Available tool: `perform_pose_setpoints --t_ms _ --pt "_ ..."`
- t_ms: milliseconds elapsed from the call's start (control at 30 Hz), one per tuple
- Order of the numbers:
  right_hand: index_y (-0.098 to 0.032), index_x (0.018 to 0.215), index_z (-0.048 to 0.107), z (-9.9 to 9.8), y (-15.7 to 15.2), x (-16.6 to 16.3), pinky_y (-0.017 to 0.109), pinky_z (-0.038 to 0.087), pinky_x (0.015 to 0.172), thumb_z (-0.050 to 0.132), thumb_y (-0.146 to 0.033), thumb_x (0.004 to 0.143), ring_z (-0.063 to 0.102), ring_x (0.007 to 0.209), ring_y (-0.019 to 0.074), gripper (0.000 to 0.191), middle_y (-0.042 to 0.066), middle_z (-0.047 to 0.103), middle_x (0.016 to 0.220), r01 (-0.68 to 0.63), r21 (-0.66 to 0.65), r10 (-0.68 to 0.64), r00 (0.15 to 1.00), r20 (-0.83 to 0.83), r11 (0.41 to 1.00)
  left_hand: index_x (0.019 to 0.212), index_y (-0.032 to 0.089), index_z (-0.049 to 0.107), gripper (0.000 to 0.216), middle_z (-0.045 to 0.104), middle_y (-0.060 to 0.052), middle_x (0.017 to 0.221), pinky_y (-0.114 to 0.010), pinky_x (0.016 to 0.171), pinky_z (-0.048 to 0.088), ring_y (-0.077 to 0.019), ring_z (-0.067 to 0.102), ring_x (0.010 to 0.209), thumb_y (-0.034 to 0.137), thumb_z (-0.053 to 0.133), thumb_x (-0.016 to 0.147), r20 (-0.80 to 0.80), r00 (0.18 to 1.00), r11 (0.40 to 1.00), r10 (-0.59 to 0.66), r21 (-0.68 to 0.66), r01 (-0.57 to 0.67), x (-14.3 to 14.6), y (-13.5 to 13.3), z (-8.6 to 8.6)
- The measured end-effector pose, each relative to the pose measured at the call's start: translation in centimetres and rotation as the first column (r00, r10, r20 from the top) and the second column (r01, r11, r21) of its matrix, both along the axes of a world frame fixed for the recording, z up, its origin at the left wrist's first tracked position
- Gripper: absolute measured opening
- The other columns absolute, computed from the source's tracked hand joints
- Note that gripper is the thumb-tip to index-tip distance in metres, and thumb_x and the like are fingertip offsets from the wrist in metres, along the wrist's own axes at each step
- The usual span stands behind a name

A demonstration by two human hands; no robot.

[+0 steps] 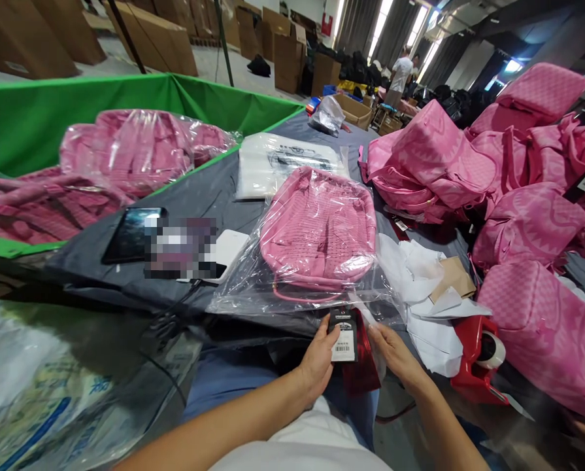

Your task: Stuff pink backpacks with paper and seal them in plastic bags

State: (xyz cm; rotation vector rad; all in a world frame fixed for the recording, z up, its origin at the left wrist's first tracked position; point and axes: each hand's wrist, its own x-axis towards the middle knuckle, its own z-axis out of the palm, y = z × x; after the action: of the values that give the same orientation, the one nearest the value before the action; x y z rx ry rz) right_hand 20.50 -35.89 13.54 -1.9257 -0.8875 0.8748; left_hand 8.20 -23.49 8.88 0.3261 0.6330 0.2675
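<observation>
Warehouse tabletop point(91, 275): pink backpack point(316, 226) in clear bag point(238, 291).
My left grip point(316, 361): clenched on black barcode tag point(344, 335).
My right grip point(395, 356): at bag, hold unclear.

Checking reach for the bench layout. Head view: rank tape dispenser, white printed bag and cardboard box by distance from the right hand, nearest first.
From the right hand:
1. Red tape dispenser: just to its right.
2. White printed bag: ahead, slightly left.
3. Cardboard box: farthest, straight ahead.
</observation>
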Motion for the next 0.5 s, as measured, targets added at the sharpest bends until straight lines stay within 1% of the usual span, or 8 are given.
perform_pose_setpoints --t_ms 67,133,167,233,333,400,433,500 --pt "-0.019 0.094 0.073 0.2 -0.6 0.1 0.036 0.052 0.083 0.044 -0.060 0.099 0.064 0.085 0.0245 0.050 0.006 0.069 0.086 0.015 -0.044 -0.007 0.983 0.185 0.999 0.115 0.022 0.063 0.049 0.077 -0.001 0.092 -0.025 0.070 0.055 -0.0149 0.071 0.074 0.018 0.086 0.072 -0.047 0.999 1.000 0.019 -0.019 -0.020 -0.1 0.0 0.2" --pt "-0.019 0.096 0.073 0.1 -1.4 0.1 0.035 0.052 0.080 0.051 -0.051 0.095 0.064 0.083 0.0250 0.039 0.008 0.070 0.088 0.089 -0.032 -0.070 0.925 0.374 0.996 0.104 0.019 0.065 0.042 0.077 -0.003 0.087 -0.025 0.070 0.055 -0.0155 0.071 0.073 0.012 0.086 0.069 -0.109 0.994 0.999 0.016 -0.048 -0.022 -0.2 0.1 0.4" --pt "-0.019 0.101 0.073 0.0 -1.8 0.1 0.035 0.052 0.080 0.054 -0.046 0.093 0.065 0.084 0.0255 0.034 0.008 0.071 0.092 0.129 -0.015 -0.110 0.897 0.428 0.992 0.100 0.018 0.065 0.040 0.077 -0.003 0.086 -0.025 0.069 0.055 -0.0157 0.070 0.072 0.010 0.087 0.067 -0.121 0.993 0.999 0.002 -0.054 -0.008 -0.3 0.2 0.5" --pt "-0.020 0.107 0.072 -0.2 -2.4 -0.3 0.036 0.052 0.080 0.059 -0.038 0.087 0.067 0.086 0.0264 0.030 0.009 0.073 0.098 0.193 -0.002 -0.171 0.876 0.450 0.981 0.096 0.016 0.068 0.039 0.077 -0.006 0.087 -0.025 0.067 0.054 -0.0157 0.069 0.071 0.011 0.090 0.063 -0.087 0.995 0.998 -0.057 -0.041 0.054 -0.4 0.3 0.6" --pt "-0.022 0.097 0.073 -0.1 -2.3 -1.3 0.035 0.053 0.077 0.068 -0.035 0.081 0.067 0.084 0.0263 0.022 0.005 0.074 0.091 0.183 -0.020 -0.169 0.940 0.297 0.983 0.094 0.013 0.073 0.045 0.077 -0.008 0.086 -0.026 0.069 0.053 -0.0172 0.069 0.073 0.021 0.096 0.055 0.010 0.987 0.987 -0.163 0.010 0.163 -0.6 0.5 0.7" --pt "-0.022 0.099 0.074 0.2 -1.8 -2.0 0.035 0.054 0.077 0.076 -0.038 0.077 0.067 0.086 0.0262 0.027 0.003 0.075 0.092 0.160 0.030 -0.162 0.985 0.054 0.987 0.091 0.014 0.074 0.049 0.076 -0.006 0.083 -0.028 0.072 0.052 -0.0188 0.069 0.075 0.027 0.098 0.051 0.019 0.983 0.981 -0.184 0.068 0.183 -0.6 0.7 0.5" --pt "-0.022 0.104 0.074 0.4 -1.6 -2.3 0.035 0.054 0.079 0.079 -0.040 0.077 0.068 0.088 0.0261 0.033 0.003 0.075 0.094 0.163 0.063 -0.157 0.984 -0.085 0.985 0.090 0.014 0.075 0.049 0.076 -0.006 0.083 -0.028 0.074 0.052 -0.0194 0.069 0.077 0.030 0.098 0.050 0.015 0.983 0.978 -0.183 0.107 0.181 -0.6 0.8 0.5" --pt "-0.023 0.113 0.073 0.8 -1.2 -2.6 0.036 0.054 0.085 0.082 -0.047 0.078 0.069 0.094 0.0260 0.044 0.004 0.076 0.102 0.193 0.113 -0.147 0.934 -0.324 0.975 0.090 0.014 0.075 0.047 0.076 -0.006 0.085 -0.029 0.077 0.050 -0.0198 0.068 0.081 0.034 0.096 0.054 0.013 0.982 0.966 -0.187 0.185 0.182 -0.5 1.1 0.4"
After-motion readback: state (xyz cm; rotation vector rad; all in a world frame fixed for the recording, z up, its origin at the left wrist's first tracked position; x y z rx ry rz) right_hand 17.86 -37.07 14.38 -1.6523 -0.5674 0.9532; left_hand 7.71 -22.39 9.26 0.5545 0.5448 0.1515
